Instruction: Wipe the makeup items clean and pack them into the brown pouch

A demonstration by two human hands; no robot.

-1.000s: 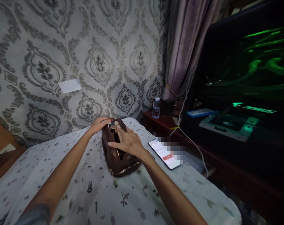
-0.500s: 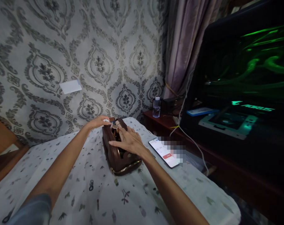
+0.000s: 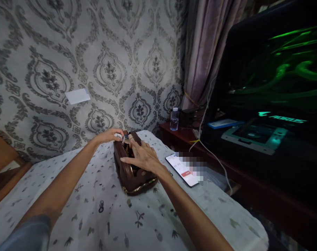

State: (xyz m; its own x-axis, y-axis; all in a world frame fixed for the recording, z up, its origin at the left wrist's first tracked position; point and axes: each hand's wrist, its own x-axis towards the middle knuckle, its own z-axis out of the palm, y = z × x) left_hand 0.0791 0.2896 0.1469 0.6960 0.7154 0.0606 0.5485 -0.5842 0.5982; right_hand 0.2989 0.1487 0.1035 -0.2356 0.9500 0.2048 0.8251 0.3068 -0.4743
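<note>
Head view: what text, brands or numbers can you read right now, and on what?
"AORUS": green lettering, mirrored on the glossy dark surface at right.
Phone screen: digits too small and partly blurred out to read.
Water bottle label: too small to read.
Brown pouch: no text visible.

The pouch was dark brown, glossy, with a gold zip edge along its near end. Under it, the sheet was white, scattered with small grey-green leaf and sprig prints. The wall behind showed a grey damask pattern on a pale ground, and a plain white card sat on it. The curtain was dusty mauve. The phone showed a white screen with a red bar. The monitor was black, streaked with bright green swirls. The bottle was clear with a white cap.
</note>
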